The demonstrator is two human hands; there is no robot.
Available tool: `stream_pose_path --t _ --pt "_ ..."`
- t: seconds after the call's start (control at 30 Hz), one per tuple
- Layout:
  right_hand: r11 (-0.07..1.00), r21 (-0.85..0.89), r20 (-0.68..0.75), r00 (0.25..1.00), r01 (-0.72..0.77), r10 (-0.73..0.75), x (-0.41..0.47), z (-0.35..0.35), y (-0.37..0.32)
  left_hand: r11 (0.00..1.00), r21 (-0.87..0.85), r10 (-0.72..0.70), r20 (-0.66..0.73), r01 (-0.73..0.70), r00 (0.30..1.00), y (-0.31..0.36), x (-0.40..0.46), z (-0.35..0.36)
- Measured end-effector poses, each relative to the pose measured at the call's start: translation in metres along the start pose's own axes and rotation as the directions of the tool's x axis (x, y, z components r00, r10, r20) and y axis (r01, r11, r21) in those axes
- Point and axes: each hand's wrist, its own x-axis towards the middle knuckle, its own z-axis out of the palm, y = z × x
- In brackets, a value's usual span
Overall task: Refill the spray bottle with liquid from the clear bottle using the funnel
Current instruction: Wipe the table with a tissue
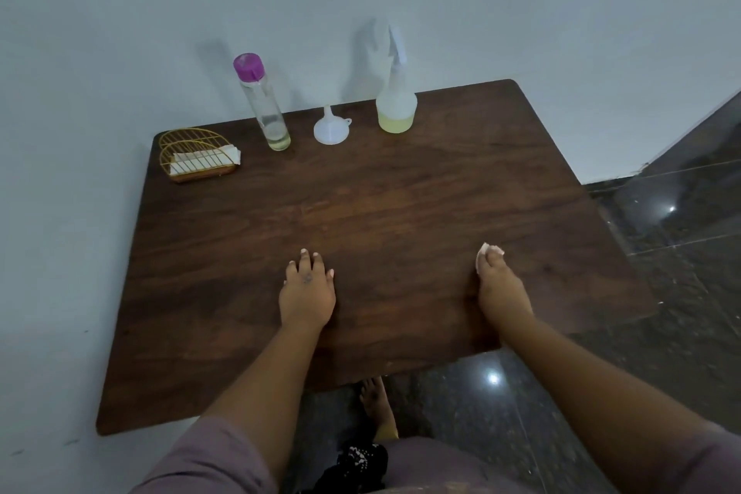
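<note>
A tall clear bottle (264, 104) with a purple cap stands at the back of the wooden table (361, 213), holding a little pale liquid at its bottom. A white funnel (331, 126) rests mouth-down to its right. Further right stands the translucent spray bottle (396, 98) with its white trigger head on and yellowish liquid in its base. My left hand (306, 289) lies flat on the table near the front, fingers apart, holding nothing. My right hand (499, 281) rests on the table to the right, fingers closed on a small white tissue (481, 255).
A gold wire napkin holder (196, 156) with white napkins sits at the table's back left corner. A pale wall runs behind and to the left. Dark polished floor (661, 253) lies to the right and below, where a bare foot (375, 401) shows under the table's front edge.
</note>
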Motion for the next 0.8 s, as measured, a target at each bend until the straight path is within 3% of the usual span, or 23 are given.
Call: stream_pose_path --t 0.13,0.2,0.3,0.37,0.43,0.5,0.57,0.7,0.8 --pt "0.968 0.0 0.14 0.959 0.25 -0.248 -0.044 0.028 -0.047 0.994 -0.11 -0.002 -0.009 0.001 1.0 0.006 -0.012 -0.001" --pt "0.905 -0.032 0.27 0.875 0.425 -0.402 -0.063 0.04 -0.075 0.989 -0.145 0.026 -0.008 -0.027 1.0 0.012 -0.026 0.001" --pt "0.739 -0.024 0.463 0.662 0.674 -0.589 -0.082 0.047 -0.103 0.987 -0.122 0.101 -0.013 -0.102 0.995 0.016 -0.053 0.005" --pt "0.683 -0.019 0.472 0.609 0.73 -0.638 -0.085 0.047 -0.102 0.983 -0.066 0.168 -0.031 -0.17 0.985 0.016 -0.069 0.009" --pt "0.757 -0.035 0.369 0.712 0.653 -0.597 -0.085 0.043 -0.092 0.981 -0.051 0.187 -0.048 -0.189 0.981 0.017 -0.086 0.013" --pt "0.874 -0.076 0.249 0.858 0.48 -0.45 -0.08 0.037 -0.078 0.981 -0.076 0.175 -0.08 -0.181 0.981 0.018 -0.103 0.017" --pt "0.946 -0.056 0.164 0.938 0.319 -0.307 -0.076 0.028 -0.063 0.98 -0.1 0.159 -0.11 -0.171 0.981 0.019 -0.116 0.02" --pt "0.996 0.075 0.138 0.989 0.042 -0.052 -0.092 0.02 -0.043 0.975 -0.139 0.16 -0.113 -0.175 0.981 0.018 -0.135 0.019" --pt "0.936 0.322 0.047 0.99 -0.141 0.133 -0.112 0.027 -0.045 0.972 -0.136 0.177 -0.125 -0.194 0.976 0.013 -0.136 0.014"
